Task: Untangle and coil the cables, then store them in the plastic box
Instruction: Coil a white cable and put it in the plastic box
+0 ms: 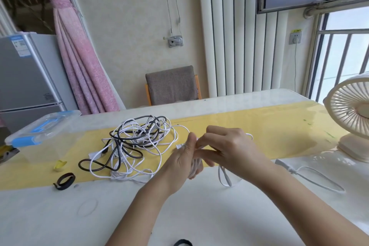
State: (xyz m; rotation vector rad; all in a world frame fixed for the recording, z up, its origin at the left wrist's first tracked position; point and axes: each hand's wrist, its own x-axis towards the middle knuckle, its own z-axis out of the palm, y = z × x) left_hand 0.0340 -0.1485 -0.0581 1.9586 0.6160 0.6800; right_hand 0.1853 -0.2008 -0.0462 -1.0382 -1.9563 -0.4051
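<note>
Heaped as a tangle of cables, white and black strands looped through one another, on the yellow strip running across the table. Leading out of the heap toward 3 o'clock, one white cable, taken up in both hands just beside the tangle.

On the left hand, grip closed: thumb up and fingers curled, pinching the white cable near a small white plug end. On the right hand, grip closed too: fingers curled down over the same cable, touching the left fingers. At 6 o'clock of that hand, a narrow loop of the cable hanging down.

At 9 o'clock of the tangle, near the table's left edge, the clear plastic box with blue clasps. At 7 o'clock, a small yellow object and a black strap curled into a ring. Far out at 3 o'clock, a cream desk fan, with its white cord lying on the table near the right forearm.

Beyond the table at 12 o'clock, a grey-backed chair; at 10 o'clock, a pink curtain and a silver fridge.
</note>
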